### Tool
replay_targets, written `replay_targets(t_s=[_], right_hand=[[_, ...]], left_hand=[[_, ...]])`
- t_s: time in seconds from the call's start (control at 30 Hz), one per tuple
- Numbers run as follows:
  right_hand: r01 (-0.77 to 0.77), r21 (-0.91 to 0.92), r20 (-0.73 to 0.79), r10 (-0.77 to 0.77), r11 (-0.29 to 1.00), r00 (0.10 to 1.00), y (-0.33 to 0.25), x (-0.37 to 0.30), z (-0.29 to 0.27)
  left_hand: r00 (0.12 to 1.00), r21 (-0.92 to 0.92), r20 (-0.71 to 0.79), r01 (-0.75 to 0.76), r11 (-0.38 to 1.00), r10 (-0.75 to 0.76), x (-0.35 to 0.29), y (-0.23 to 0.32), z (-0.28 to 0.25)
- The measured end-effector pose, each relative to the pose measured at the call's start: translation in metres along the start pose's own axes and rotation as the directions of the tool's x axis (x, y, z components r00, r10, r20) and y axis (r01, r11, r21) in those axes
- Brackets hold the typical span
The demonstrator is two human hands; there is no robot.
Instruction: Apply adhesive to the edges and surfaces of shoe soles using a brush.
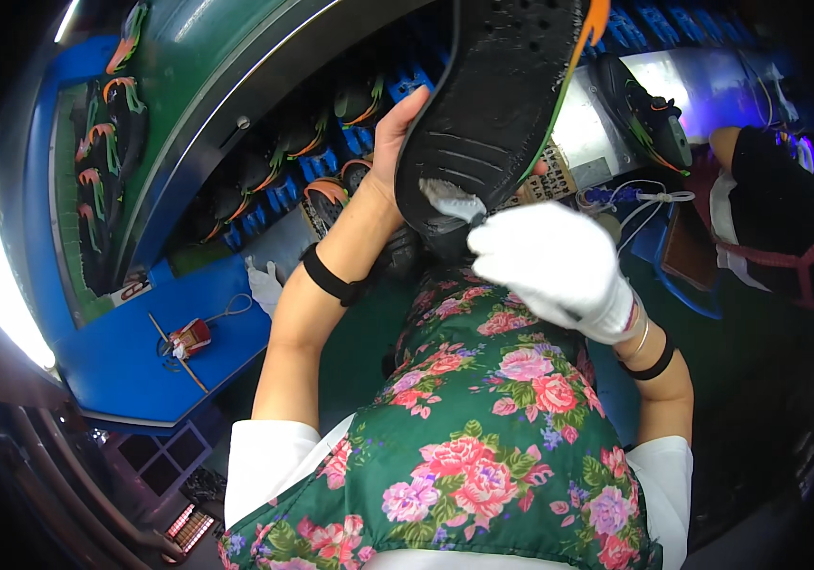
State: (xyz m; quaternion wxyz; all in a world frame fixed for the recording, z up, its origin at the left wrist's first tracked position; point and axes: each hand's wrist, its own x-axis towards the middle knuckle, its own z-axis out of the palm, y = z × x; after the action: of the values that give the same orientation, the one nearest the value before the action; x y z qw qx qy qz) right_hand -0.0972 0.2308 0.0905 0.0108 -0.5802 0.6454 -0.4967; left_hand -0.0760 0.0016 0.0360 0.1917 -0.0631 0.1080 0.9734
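A large black shoe sole (483, 114) with an orange and green edge stands tilted up in front of me. My left hand (395, 142), bare, grips its left side with the thumb up along the edge; most of the fingers are hidden behind it. My right hand (554, 261) wears a white glove and is closed on a small brush (453, 201). The brush's pale bristles touch the grooved, rounded near end of the sole, where the surface looks wet and shiny.
Several black shoes with orange and green trim hang on blue holders behind the sole; one shoe (643, 112) lies at the right. More soles stand on a green rack (108, 180) at far left. A blue table (227, 328) bears a small red box (189, 338). Another person (777, 209) is at the right.
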Motion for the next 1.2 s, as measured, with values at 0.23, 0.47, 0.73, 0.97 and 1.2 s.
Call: replay_targets(t_s=[0.23,0.47,0.73,0.97,1.2], right_hand=[[-0.065,0.276,0.076,0.045,0.959,0.996,-0.010,-0.007,0.003],[0.021,0.157,0.080,-0.034,0.987,0.996,-0.010,0.000,0.003],[-0.239,0.447,-0.035,0.284,0.862,0.958,0.000,0.002,-0.010],[-0.239,-0.011,-0.222,0.231,0.971,0.947,0.030,0.018,-0.054],[-0.046,-0.502,-0.132,-0.024,0.863,0.991,0.040,0.014,-0.061]], left_hand=[[0.966,0.171,-0.253,0.102,0.980,-0.057,-0.004,0.013,-0.016],[0.982,-0.004,-0.010,0.191,0.982,-0.191,-0.002,0.024,-0.006],[0.970,0.028,-0.220,0.111,0.993,-0.102,-0.009,0.008,-0.003],[0.986,-0.166,-0.119,0.100,0.981,-0.121,-0.014,-0.024,-0.010],[0.977,-0.130,-0.108,0.170,0.977,-0.185,-0.017,-0.034,-0.021]])
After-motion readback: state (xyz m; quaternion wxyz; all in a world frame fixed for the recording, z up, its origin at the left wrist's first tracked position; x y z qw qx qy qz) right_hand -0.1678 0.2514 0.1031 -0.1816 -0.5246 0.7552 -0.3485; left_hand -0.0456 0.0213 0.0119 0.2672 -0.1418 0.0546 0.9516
